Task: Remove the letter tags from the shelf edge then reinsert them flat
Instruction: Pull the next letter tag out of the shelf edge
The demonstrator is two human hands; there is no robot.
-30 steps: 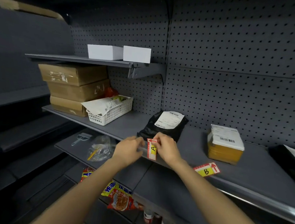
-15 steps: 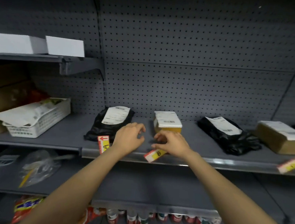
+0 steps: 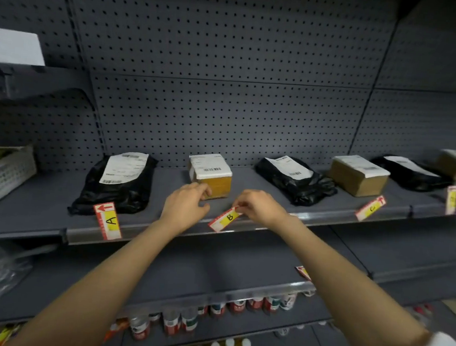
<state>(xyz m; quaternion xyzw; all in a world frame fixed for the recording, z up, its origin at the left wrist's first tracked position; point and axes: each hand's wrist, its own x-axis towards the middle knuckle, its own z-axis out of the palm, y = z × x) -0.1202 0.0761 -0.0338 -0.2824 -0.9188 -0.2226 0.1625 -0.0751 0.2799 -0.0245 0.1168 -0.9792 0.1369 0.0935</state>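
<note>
Red, white and yellow letter tags hang on the grey shelf edge (image 3: 313, 217). Tag A (image 3: 107, 220) stands upright at the left, in the edge strip. Tag B (image 3: 225, 218) sits tilted at the middle, and my right hand (image 3: 259, 206) pinches its upper right end. My left hand (image 3: 184, 206) hovers just left of tag B with curled fingers that hold nothing. Tag C (image 3: 370, 208) is tilted further right. Another tag (image 3: 451, 200) stands upright at the far right.
On the shelf lie a black parcel bag (image 3: 116, 188), a small taped box (image 3: 211, 175), a second black bag (image 3: 295, 181), a cardboard box (image 3: 359, 175) and more parcels. A white basket (image 3: 3, 174) is at the left. Bottles fill the lower shelves.
My hands have left tag A, which stays upright, and moved right to tag B. My right hand now pinches tag B's end. My view has shifted right along the shelf.
</note>
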